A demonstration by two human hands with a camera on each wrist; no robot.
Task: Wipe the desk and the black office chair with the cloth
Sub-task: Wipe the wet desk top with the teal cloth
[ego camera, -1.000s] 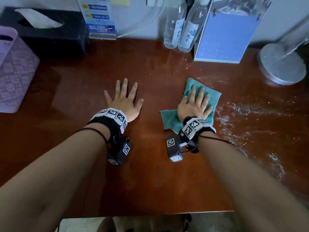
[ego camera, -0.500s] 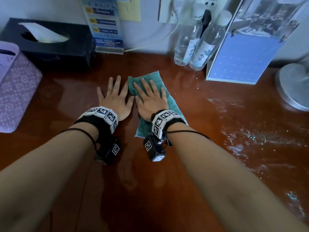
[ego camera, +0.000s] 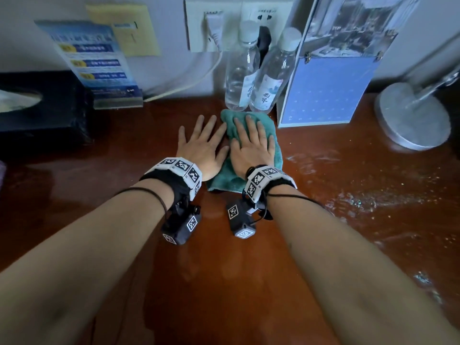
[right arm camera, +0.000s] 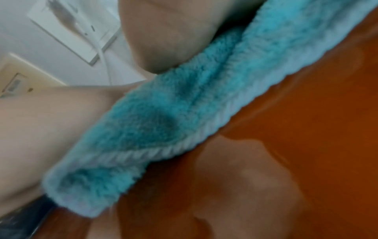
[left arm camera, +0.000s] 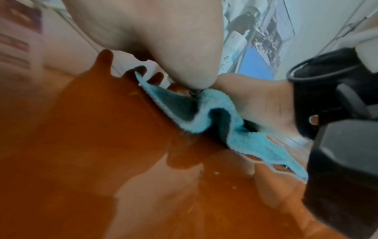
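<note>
A teal cloth [ego camera: 224, 178] lies bunched on the red-brown desk [ego camera: 224, 282], close to the two water bottles at the back. My right hand [ego camera: 251, 145] presses flat on the cloth with fingers spread and straight. My left hand [ego camera: 201, 148] lies flat on the bare wood just left of it, its thumb side touching the cloth's edge. In the left wrist view the cloth [left arm camera: 235, 129] is folded up beside my right palm. The right wrist view shows the cloth [right arm camera: 184, 105] under that hand. No office chair shows in any view.
Two clear bottles [ego camera: 254, 70] and a blue desk calendar [ego camera: 323, 93] stand just beyond the cloth. A black tissue box [ego camera: 42, 103] and a leaflet stand [ego camera: 99, 66] are back left; a round silver lamp base [ego camera: 413, 118] is back right. Wet streaks [ego camera: 373, 202] mark the desk's right side.
My right hand has slid the cloth leftward from the desk's right half and then away from me toward the bottles. The left hand stayed flat beside it.
</note>
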